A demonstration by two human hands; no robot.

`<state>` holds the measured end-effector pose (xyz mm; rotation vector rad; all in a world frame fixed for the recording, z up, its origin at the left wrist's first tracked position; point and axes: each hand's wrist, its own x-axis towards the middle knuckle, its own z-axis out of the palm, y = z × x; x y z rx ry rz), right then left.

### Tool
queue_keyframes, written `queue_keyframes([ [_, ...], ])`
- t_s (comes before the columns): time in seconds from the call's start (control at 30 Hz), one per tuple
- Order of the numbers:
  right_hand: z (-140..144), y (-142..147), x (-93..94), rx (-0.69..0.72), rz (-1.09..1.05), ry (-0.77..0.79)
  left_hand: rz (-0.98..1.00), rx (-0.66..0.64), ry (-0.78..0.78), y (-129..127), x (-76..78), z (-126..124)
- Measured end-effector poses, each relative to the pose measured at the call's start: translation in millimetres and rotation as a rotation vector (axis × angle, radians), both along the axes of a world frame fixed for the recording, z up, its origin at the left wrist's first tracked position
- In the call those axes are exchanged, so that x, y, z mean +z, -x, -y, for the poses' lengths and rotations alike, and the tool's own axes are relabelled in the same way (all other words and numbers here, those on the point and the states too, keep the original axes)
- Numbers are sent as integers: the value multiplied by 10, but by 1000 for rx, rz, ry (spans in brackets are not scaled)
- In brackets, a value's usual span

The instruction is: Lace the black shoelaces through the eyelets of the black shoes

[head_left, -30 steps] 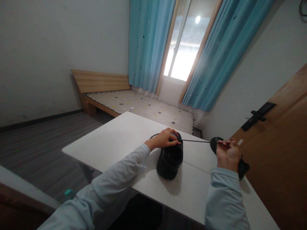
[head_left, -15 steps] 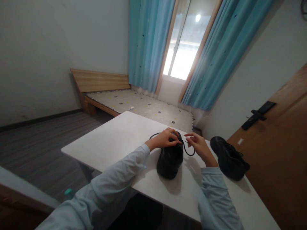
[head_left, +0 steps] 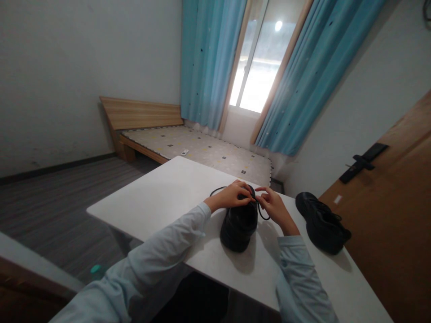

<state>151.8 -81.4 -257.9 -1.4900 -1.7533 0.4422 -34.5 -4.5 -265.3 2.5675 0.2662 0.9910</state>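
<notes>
Right hand (head_left: 273, 206) has moved closer to the nearer shoe (head_left: 237, 231).

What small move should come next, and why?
Probably feed the thin black lace inward at the black low-cut shoe: the bare right hand is at the shoe's right side, the lace sags in a loop beside it, and the bare left hand lies over its upper.

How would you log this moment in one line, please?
left hand: on black shoe | right hand: at its lace | second shoe: on white table, to the right
</notes>
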Motion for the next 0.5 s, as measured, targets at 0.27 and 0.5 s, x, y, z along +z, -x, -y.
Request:
queue_keyframes([
  [0.27, 10, 30, 8, -29, 66, -24, 27, -37, 58, -20, 1, 13],
  [0.5, 17, 94, 16, -53, 96, -47, 89, 83, 160, -52, 25, 57],
])
